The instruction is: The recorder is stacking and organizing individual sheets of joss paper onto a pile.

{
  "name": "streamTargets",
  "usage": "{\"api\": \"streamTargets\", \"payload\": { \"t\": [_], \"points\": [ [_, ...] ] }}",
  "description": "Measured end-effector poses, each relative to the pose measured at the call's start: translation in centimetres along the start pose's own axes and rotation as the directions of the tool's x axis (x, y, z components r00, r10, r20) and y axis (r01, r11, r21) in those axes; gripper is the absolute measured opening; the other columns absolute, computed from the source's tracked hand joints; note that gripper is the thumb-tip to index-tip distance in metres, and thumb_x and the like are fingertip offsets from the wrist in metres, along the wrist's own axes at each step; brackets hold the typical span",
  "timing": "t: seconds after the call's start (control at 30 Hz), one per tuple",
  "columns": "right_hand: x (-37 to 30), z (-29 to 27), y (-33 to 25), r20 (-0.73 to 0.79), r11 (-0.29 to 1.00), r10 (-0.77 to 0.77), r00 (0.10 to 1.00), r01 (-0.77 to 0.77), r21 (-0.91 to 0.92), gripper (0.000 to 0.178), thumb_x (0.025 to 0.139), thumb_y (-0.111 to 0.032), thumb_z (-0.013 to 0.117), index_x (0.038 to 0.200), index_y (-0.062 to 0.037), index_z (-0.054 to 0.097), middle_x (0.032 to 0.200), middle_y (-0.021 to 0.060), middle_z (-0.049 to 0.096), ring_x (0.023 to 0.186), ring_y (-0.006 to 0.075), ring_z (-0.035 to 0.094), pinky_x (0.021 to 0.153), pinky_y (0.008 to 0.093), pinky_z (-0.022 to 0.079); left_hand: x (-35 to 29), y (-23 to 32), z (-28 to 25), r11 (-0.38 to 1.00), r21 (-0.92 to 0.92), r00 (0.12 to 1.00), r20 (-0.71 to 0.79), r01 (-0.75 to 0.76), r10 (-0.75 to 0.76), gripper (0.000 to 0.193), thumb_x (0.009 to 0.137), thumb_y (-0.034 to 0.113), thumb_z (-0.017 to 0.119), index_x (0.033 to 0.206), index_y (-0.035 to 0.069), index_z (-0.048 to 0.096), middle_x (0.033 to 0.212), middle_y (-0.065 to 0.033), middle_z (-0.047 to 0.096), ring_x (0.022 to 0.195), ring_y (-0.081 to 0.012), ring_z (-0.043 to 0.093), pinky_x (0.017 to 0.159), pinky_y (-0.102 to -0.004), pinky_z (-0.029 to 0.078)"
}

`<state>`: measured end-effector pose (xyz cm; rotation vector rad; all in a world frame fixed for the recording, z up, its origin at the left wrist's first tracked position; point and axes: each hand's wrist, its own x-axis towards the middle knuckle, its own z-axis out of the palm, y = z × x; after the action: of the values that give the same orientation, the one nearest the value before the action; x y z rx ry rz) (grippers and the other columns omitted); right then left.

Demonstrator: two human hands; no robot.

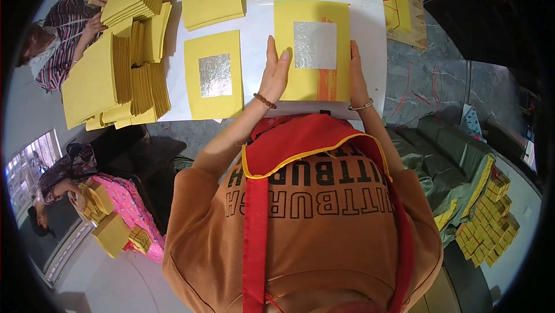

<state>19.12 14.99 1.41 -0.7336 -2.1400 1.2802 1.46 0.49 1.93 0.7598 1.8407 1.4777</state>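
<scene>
A stack of yellow joss paper [306, 82] lies at the front edge of the white table, between my two hands. Its top sheet bears a silver foil square, with orange-red streaks above and below it. My left hand [275, 75] presses its left side, fingers straight and thumb raised beside the edge. Along the right side lies my right hand [357, 76], its fingers extended and partly hidden by the edge. To the left, apart from my hands, rests another yellow joss paper piece [214, 105] with a plain silver square.
Tall yellow paper stacks [95, 76] crowd the table's left end, where another person's hands [97, 9] touch them. More yellow stacks [214, 4] line the far side. Red strings [409, 87] lie on the floor at right. Yellow bundles [485, 223] are piled at lower right.
</scene>
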Motion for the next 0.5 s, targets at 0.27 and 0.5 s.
{"api": "streamTargets", "payload": {
  "t": [0.27,0.5],
  "points": [
    [-0.3,-0.4,0.3,0.065,0.999,-0.028,0.997,0.027,0.019,0.049,0.094,-0.037,0.027,0.129,-0.0059,0.043,0.137,0.011,0.037,0.133,0.0306,0.02,0.107,0.0391,0.015,-2.6,2.4,-2.5,0.394,0.648,0.743,0.444,-0.652,0.5,0.052,0.078,0.03,0.061,0.124,0.013,0.047,0.132,-0.0116,0.04,0.115,-0.0288,0.04,0.092,-0.042,0.031],
    [-1.2,1.3,-0.7,0.158,0.996,-0.065,0.985,0.073,-0.046,0.05,0.093,-0.04,0.023,0.125,-0.0108,0.049,0.135,0.0089,0.041,0.133,0.0313,0.018,0.106,0.0452,0.003,-2.0,2.5,-2.5,0.253,0.599,0.648,0.67,-0.76,0.361,0.06,0.069,0.036,0.067,0.122,0.014,0.049,0.128,-0.0085,0.043,0.111,-0.0256,0.042,0.085,-0.0398,0.034]
  ]
}}
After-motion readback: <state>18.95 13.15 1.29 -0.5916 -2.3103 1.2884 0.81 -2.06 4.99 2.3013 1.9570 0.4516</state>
